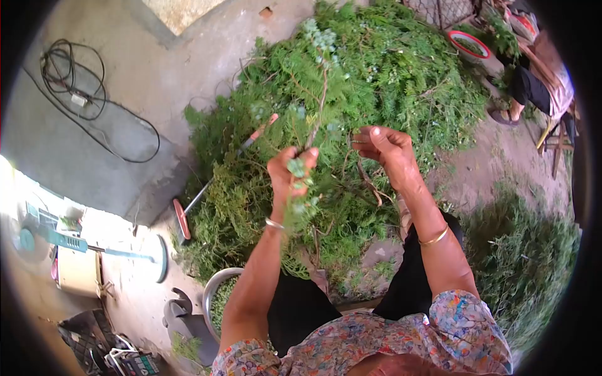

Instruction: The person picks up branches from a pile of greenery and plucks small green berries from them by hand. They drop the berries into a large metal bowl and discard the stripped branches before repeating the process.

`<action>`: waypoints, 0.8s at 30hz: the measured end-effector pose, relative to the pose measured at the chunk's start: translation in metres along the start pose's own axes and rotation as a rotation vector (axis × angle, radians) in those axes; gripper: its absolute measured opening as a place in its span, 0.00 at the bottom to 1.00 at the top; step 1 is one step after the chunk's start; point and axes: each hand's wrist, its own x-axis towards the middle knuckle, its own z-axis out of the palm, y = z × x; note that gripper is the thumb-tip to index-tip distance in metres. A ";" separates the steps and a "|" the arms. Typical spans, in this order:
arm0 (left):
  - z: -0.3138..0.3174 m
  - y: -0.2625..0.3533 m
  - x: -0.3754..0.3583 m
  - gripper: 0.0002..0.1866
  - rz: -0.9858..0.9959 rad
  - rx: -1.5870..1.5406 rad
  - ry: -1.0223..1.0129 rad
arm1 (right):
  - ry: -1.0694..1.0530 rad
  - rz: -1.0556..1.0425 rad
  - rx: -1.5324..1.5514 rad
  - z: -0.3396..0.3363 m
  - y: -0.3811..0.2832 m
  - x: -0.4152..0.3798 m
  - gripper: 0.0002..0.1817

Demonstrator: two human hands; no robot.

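My left hand (291,172) is closed around the woody stem of a leafy evergreen branch (321,103). The branch points up and away, with pale blue-green berry clusters at its tip and more small sprigs hanging below my fist. To its right, apart from the branch, is my right hand (385,150), fingers bent with the thumb pressed over them. Whatever it may hold is hidden. Beneath both hands spreads a large pile of cut green branches (389,75).
A red-headed long-handled tool (181,219) leans into the pile's left side. Near my left knee stands a metal basin (210,294) of green bits. Another person (539,81) sits at upper right by a red-rimmed basin (469,45). A black cable (75,94) lies at left; more greenery (527,263) lies at right.
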 end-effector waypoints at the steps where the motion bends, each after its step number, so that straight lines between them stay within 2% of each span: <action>1: 0.012 0.004 -0.010 0.22 -0.205 -0.052 0.048 | 0.008 -0.010 0.008 -0.003 0.000 0.003 0.28; 3: 0.018 -0.020 -0.034 0.21 0.095 0.203 0.029 | 0.096 -0.036 -0.024 -0.010 -0.002 0.010 0.29; 5: 0.032 -0.013 -0.063 0.19 0.076 0.209 0.065 | 0.146 -0.040 -0.035 -0.013 0.000 0.017 0.29; 7: 0.038 -0.013 -0.090 0.14 -0.014 0.251 0.000 | 0.175 0.226 0.013 -0.011 0.003 0.021 0.27; 8: 0.040 -0.017 -0.101 0.14 0.008 0.260 -0.024 | 0.279 0.253 0.097 0.001 0.003 0.017 0.28; 12: 0.039 -0.019 -0.124 0.18 0.144 0.295 -0.241 | 0.297 0.256 0.141 0.017 -0.004 0.009 0.35; 13: 0.037 -0.023 -0.123 0.18 0.141 0.288 -0.237 | 0.297 0.258 0.134 0.019 0.000 0.012 0.35; 15: 0.035 -0.032 -0.120 0.19 0.196 0.330 -0.332 | 0.398 0.195 0.041 0.021 0.012 0.016 0.24; 16: 0.029 -0.030 -0.113 0.20 0.132 0.302 -0.422 | 0.400 0.200 0.030 0.023 0.011 0.015 0.24; 17: 0.020 -0.024 -0.103 0.20 0.124 0.291 -0.416 | 0.296 0.196 0.057 0.025 0.007 0.014 0.18; 18: 0.010 -0.015 -0.091 0.20 0.080 0.359 -0.589 | 0.189 0.195 0.084 0.027 0.006 0.013 0.17; 19: -0.001 -0.010 -0.078 0.20 0.035 0.425 -0.764 | 0.185 0.203 0.074 0.028 0.012 0.014 0.17; 20: -0.011 -0.011 -0.066 0.21 0.070 0.458 -0.759 | 0.219 0.126 -0.078 0.028 0.020 0.014 0.19; 21: -0.020 0.005 -0.054 0.19 -0.067 0.486 -0.735 | 0.248 0.046 -0.227 0.030 0.027 0.014 0.21; 22: -0.023 0.010 -0.048 0.17 -0.019 0.401 -0.564 | 0.325 0.017 -0.275 0.045 0.023 0.011 0.24; 23: -0.025 0.012 -0.042 0.16 0.029 0.320 -0.394 | 0.315 0.024 -0.275 0.046 0.032 0.014 0.24; 24: -0.026 0.013 -0.035 0.16 0.023 0.324 -0.386 | 0.385 -0.079 -0.402 0.046 0.042 0.019 0.24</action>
